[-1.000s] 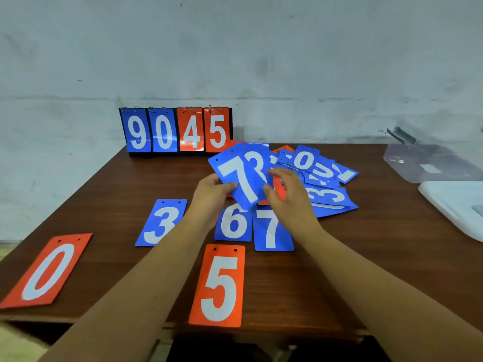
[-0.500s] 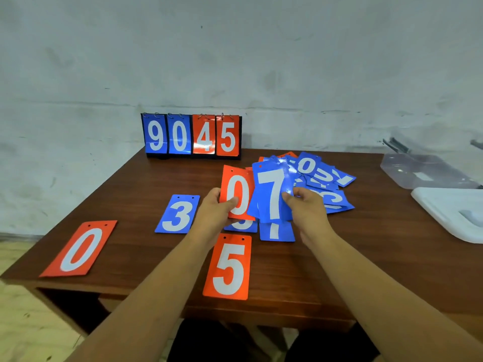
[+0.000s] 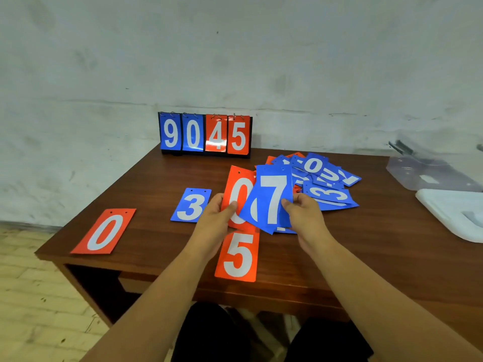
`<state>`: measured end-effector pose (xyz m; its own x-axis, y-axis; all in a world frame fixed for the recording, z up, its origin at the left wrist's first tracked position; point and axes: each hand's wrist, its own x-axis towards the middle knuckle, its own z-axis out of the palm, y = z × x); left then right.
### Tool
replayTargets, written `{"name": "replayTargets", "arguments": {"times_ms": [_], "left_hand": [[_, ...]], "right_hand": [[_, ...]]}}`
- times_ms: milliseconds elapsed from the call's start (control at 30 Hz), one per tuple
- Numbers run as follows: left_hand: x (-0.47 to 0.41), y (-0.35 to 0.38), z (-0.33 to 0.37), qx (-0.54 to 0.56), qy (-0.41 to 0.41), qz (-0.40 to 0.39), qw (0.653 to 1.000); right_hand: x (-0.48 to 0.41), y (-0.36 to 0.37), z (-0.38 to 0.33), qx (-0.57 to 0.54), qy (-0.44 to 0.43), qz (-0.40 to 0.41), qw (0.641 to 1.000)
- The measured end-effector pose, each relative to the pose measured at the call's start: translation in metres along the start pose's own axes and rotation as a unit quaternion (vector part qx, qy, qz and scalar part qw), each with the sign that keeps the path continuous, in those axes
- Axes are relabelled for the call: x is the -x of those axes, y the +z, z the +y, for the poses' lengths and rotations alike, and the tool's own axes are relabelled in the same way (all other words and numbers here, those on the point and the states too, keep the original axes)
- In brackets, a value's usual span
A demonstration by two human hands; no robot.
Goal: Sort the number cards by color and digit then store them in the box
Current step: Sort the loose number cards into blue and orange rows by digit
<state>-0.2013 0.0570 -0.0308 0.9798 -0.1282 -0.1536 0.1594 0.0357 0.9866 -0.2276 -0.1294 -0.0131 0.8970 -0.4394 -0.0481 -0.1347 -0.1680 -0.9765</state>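
Above the middle of the brown table (image 3: 366,244), my left hand (image 3: 218,218) pinches an orange 0 card (image 3: 241,194). My right hand (image 3: 304,214) grips a blue 7 card (image 3: 274,197) with more blue cards fanned behind it. On the table lie an orange 0 card (image 3: 104,232) at the left, a blue 3 card (image 3: 191,205) and an orange 5 card (image 3: 238,256) near the front edge. A loose pile of mostly blue cards (image 3: 326,178) lies behind my right hand. The clear plastic box (image 3: 428,173) stands at the far right.
A flip scoreboard (image 3: 205,134) showing 9 0 4 5 stands against the wall at the table's back edge. A white lid (image 3: 454,212) lies at the right edge, in front of the box. The table's left edge drops to a tiled floor.
The held fan has been split: the orange 0 has come out to the left in my left hand while the blue 7 stays in my right. The camera has pulled back slightly.
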Motion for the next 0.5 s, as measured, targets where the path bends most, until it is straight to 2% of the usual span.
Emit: {"name": "replayTargets", "arguments": {"times_ms": [67,200,300,500], "left_hand": [[0.006,-0.017,0.002,-0.009,0.003,0.038,0.999],[0.02,-0.065,0.009,-0.095,0.034,0.137,0.986],[0.031,-0.106,0.016,-0.165,0.021,0.205,0.965],[0.052,-0.187,0.02,-0.27,0.023,0.288,0.918]], "right_hand": [[0.004,0.006,0.001,-0.013,0.001,-0.01,1.0],[0.012,0.033,-0.003,-0.035,0.013,-0.032,0.999],[0.022,0.06,-0.009,-0.045,0.034,-0.062,0.996],[0.039,0.111,-0.018,-0.021,0.005,-0.101,0.995]]}}
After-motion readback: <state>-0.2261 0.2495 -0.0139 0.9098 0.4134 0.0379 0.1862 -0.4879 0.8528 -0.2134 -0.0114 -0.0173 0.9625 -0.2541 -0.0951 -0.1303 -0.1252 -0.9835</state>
